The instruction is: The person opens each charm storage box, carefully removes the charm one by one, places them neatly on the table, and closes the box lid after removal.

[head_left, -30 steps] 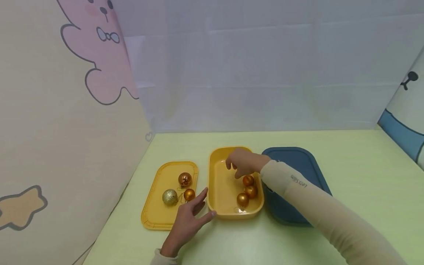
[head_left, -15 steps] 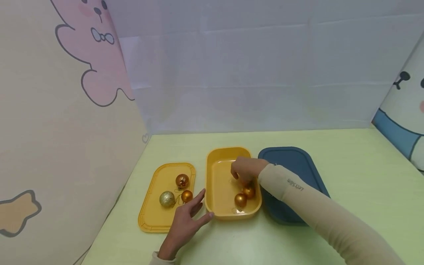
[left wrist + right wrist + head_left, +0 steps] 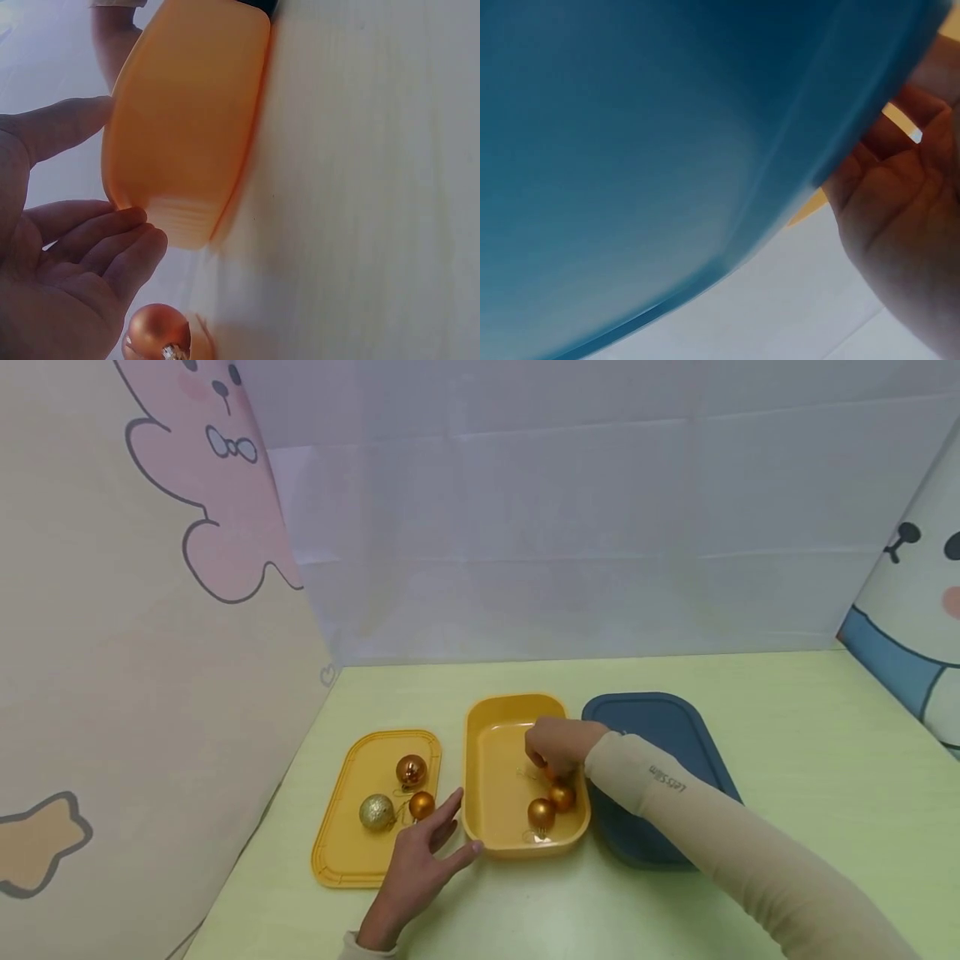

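In the head view, my right hand (image 3: 558, 743) reaches down into the yellow bin (image 3: 471, 760), fingers bent over an orange Christmas ball (image 3: 552, 773) that it partly covers. Its fingertips are hidden, and I cannot tell whether they grip the ball. Two more orange-gold balls lie beside it: a shiny one (image 3: 562, 796) and a matte one (image 3: 541, 813). The left hand (image 3: 420, 860) stands at the bin's near left corner with thumb and fingers spread. In the left wrist view, its thumb and fingertips rest at the rim of the yellow bin (image 3: 184, 120).
A shallow yellow tray (image 3: 345, 860) on the left bears a copper ball (image 3: 411, 771), a glittery gold ball (image 3: 377, 812) and a small orange ball (image 3: 422, 805). Under the right forearm stands a dark blue container (image 3: 652, 714). White sheeting (image 3: 480, 527) rises behind the table.
My right hand has come down inside the yellow bin, over the farthest orange ball, and then stays there. The left hand keeps its place at the bin's corner. The head view has shifted slightly.
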`<state>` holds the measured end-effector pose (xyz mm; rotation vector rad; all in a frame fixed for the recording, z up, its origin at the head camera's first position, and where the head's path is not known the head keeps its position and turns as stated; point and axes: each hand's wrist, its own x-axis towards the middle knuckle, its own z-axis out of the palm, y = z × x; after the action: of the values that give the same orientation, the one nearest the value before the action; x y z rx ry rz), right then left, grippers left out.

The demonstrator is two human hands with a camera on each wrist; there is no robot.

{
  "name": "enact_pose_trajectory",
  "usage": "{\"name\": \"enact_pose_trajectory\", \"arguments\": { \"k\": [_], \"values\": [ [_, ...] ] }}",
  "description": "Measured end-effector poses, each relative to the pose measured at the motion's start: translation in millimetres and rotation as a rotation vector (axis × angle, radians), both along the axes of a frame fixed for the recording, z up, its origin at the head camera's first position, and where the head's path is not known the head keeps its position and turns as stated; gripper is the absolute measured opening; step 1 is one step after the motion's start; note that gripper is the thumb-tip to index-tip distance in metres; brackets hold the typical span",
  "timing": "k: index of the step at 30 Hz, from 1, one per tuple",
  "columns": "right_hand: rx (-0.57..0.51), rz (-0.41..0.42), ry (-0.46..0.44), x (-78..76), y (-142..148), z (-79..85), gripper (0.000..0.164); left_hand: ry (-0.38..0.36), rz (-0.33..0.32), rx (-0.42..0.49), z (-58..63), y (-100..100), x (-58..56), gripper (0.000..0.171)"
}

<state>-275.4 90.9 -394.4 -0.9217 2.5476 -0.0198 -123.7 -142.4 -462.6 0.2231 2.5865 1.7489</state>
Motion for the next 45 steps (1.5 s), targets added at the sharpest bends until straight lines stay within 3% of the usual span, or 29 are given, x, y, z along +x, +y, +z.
{"name": "enact_pose_trajectory", "arguments": {
  "k": [15,23,28,36,45],
  "values": [
    [-0.058,0.036,0.010,-3.3,0,0.6,0.015,0.013,0.007,-0.024,-0.9,-2,0.1,0.066],
    [-0.128,0.012,-0.028,-3.9,1,5.2,0.021,0.036,-0.001,-0.050,0.2,0,-1.4,0.067],
    [-0.183,0.036,-0.014,-6.4,3,7.8,0.023,0.022,0.009,-0.077,0.8,1,-1.4,0.067],
    [-0.257,0.049,0.002,-8.1,5,13.8,0.025,0.001,0.009,-0.044,4.2,3,-2.6,0.067],
    [-0.368,0.095,0.045,-6.9,-4,26.4,0.019,-0.009,0.013,-0.048,3.4,4,-2.2,0.068]
  ]
}}
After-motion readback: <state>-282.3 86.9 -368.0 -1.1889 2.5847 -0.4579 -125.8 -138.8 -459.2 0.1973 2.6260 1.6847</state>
